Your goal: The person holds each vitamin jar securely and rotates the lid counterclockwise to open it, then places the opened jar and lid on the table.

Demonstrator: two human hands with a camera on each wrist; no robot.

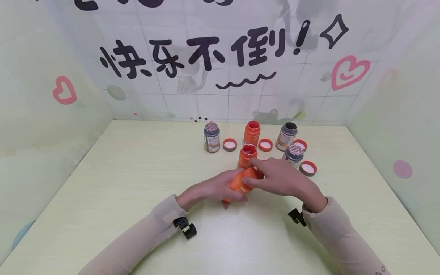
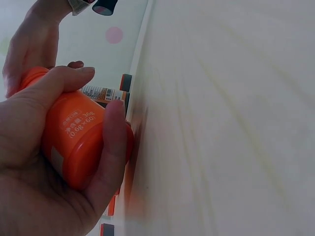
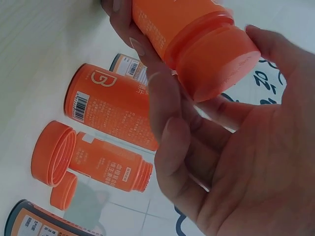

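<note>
My left hand (image 1: 223, 185) grips an orange plastic bottle (image 2: 78, 132) with white print, its fingers and thumb wrapped round the body. The bottle is tilted, with its orange cap (image 3: 216, 64) toward my right hand (image 1: 280, 177). Thumb and fingers of the right hand hold that cap, which sits on the bottle in the right wrist view. Just behind the hands stands an open orange bottle (image 1: 248, 156). A grey bottle with a patterned seal (image 1: 293, 154) is partly hidden behind the right hand.
Farther back stand another open orange bottle (image 1: 252, 133), an open grey bottle (image 1: 286, 137) and a sealed grey bottle (image 1: 211, 137). Several loose caps lie beside them, including a grey-rimmed cap (image 1: 229, 144) and an orange cap (image 1: 265, 145). Printed walls (image 1: 206, 103) enclose the table (image 1: 120, 172).
</note>
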